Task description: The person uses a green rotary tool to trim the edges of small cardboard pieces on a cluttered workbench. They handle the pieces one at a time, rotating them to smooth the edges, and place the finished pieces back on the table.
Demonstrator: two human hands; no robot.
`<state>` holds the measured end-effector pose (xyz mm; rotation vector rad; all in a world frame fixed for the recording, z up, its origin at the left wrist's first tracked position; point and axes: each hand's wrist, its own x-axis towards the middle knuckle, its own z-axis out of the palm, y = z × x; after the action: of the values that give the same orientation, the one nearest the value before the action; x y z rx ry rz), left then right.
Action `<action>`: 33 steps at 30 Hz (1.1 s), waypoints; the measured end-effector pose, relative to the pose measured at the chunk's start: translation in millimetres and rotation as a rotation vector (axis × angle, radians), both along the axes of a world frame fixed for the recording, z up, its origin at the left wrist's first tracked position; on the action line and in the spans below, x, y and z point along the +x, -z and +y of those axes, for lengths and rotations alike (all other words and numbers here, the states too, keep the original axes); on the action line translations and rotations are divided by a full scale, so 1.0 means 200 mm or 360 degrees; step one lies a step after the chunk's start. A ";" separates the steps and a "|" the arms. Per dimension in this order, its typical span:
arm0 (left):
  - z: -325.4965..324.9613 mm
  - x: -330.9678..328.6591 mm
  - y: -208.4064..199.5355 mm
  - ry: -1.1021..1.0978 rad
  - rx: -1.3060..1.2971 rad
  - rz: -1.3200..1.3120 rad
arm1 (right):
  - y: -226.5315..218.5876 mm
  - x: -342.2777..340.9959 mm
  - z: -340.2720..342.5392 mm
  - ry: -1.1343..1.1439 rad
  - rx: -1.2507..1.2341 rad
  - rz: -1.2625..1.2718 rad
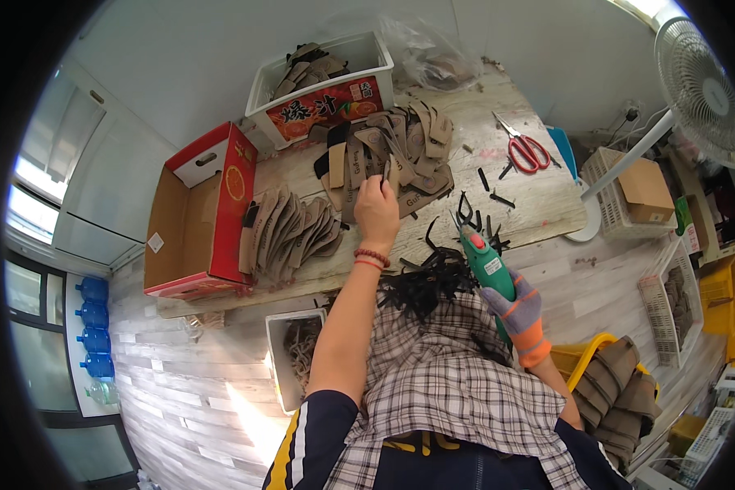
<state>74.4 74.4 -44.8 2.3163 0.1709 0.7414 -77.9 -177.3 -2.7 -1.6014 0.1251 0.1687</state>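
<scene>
My bare left hand point(377, 211), with beaded bracelets at the wrist, reaches to a loose pile of flat brown cut pieces point(420, 151) on the table. Its fingers pinch one brown piece point(392, 175) at the pile's near side. In a grey and orange glove, my right hand point(516, 314) is wrapped round a green handheld electric cutter point(488, 265) with a red button. The cutter's tip points away from me, above black strips point(429, 286) heaped at the table's near edge and on my checked apron point(457, 384).
Left of the pile stand a row of stacked brown pieces point(290, 233) and an open red carton point(192, 208). A white bin point(257, 94) is behind. Red-handled scissors point(528, 153) lie to the right, near a white fan point(702, 94). Yellow basket point(576, 359) by my right elbow.
</scene>
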 end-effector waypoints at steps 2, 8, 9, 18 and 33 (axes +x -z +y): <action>0.00 -0.06 0.00 0.0045 -0.0425 -0.0107 | 0.00 0.02 0.02 -0.0016 -0.0074 0.0012; -0.14 -0.20 -0.16 0.0289 -0.1978 -0.0285 | 0.05 0.02 0.07 -0.0042 -0.0142 -0.0080; -0.18 -0.22 -0.19 0.0322 -0.2141 -0.0340 | 0.05 0.02 0.07 -0.0043 -0.0133 -0.0082; -0.38 -0.28 -0.19 0.0366 -0.2420 -0.0244 | -0.03 0.01 0.06 -0.0015 -0.0226 -0.0049; -0.40 -0.38 -0.12 0.0528 -0.2332 0.0103 | 0.00 0.03 0.02 0.0031 -0.0078 -0.0074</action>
<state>-1.4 -5.5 -21.0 0.9160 0.2367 0.1800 -72.5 -174.0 -2.6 -1.6510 0.1099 0.1140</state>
